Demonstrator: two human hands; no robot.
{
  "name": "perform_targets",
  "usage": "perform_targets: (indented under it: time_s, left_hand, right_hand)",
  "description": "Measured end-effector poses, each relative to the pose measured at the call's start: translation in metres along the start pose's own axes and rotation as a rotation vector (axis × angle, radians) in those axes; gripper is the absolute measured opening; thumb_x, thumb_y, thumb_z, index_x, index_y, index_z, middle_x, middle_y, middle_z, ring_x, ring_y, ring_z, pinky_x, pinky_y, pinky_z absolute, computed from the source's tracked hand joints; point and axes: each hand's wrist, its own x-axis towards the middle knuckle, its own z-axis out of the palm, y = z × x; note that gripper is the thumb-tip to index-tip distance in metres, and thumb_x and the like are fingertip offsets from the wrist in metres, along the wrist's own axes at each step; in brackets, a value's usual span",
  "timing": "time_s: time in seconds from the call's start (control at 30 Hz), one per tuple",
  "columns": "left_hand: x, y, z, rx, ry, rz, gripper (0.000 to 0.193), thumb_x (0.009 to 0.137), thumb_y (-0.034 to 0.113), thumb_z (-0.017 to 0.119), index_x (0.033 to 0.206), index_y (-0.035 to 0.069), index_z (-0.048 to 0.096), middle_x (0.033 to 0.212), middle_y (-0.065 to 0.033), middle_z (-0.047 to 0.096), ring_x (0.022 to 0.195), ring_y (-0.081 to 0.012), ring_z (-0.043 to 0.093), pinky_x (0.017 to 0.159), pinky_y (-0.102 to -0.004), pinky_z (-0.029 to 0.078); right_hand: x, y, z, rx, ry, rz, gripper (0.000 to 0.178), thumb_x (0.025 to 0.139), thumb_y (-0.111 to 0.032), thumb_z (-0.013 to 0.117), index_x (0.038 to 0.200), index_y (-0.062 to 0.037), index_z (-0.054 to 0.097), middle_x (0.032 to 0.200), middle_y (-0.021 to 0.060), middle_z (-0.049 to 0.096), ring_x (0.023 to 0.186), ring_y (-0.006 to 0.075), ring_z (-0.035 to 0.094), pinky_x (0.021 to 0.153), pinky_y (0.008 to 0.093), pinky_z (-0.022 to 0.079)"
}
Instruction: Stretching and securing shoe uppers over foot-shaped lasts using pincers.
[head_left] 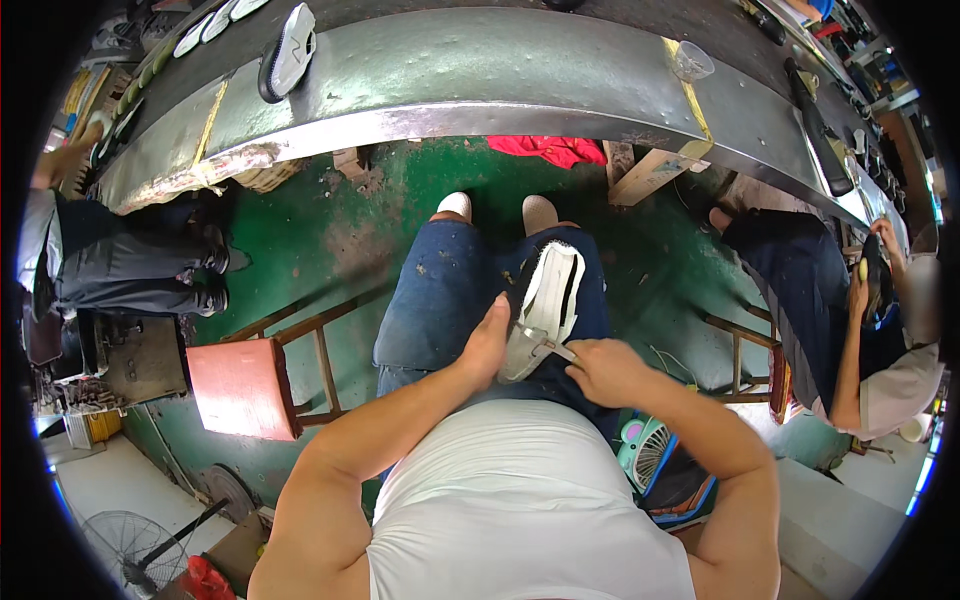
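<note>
A white shoe (551, 290) with a dark sole edge lies on my lap, its opening facing up and its grey toe toward my body. My left hand (488, 342) is closed around its left side near the toe. In my right hand (606, 371) is a slim metal-looking hand tool (556, 348), with its far end against the toe of the shoe. The exact kind of tool cannot be made out. Its grip end is hidden inside my closed fingers.
Ahead runs a metal-topped workbench (480, 60) with another white shoe (290, 55) and a clear plastic cup (692, 62). A red-seated stool (240, 388) stands left, a teal fan (645, 446) by my right side. A person sits at right; another person stands at left.
</note>
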Motion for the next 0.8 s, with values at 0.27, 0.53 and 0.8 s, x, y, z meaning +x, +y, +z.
perform_targets:
  time_s: [0.27, 0.53, 0.8]
  left_hand:
    - [0.004, 0.007, 0.006, 0.63, 0.25, 0.458, 0.05, 0.107, 0.03, 0.036, 0.14, -0.004, 0.049, 0.137, -0.0295, 0.054, 0.128, -0.0432, 0.052, 0.109, -0.0431, 0.042]
    - [0.0, 0.013, 0.005, 0.951, 0.079, 0.745, 0.051, 0.102, 0.023, 0.046, 0.149, 0.003, 0.04, 0.152, -0.0265, 0.037, 0.138, -0.0409, 0.041, 0.112, -0.0422, 0.04]
    - [0.001, 0.043, 0.004, 1.269, -0.135, 0.75, 0.055, 0.1, 0.021, 0.054, 0.153, 0.021, 0.039, 0.158, -0.0278, 0.022, 0.135, -0.0472, 0.043, 0.11, -0.0442, 0.043]
  right_hand:
    - [-0.006, 0.014, 0.008, 0.137, 0.339, -0.028, 0.027, 0.091, -0.016, 0.063, 0.111, -0.0007, 0.057, 0.098, 0.021, 0.065, 0.093, 0.0408, 0.064, 0.081, 0.049, 0.052]
    - [0.005, 0.037, 0.024, 0.022, 0.481, 0.072, 0.032, 0.091, -0.017, 0.065, 0.117, -0.0016, 0.055, 0.108, 0.0196, 0.065, 0.094, 0.0377, 0.065, 0.079, 0.0477, 0.054]
    - [-0.011, 0.064, -0.022, 0.391, -0.012, 0.172, 0.025, 0.094, -0.022, 0.063, 0.104, 0.0001, 0.059, 0.093, 0.0226, 0.067, 0.087, 0.0416, 0.066, 0.076, 0.0464, 0.052]
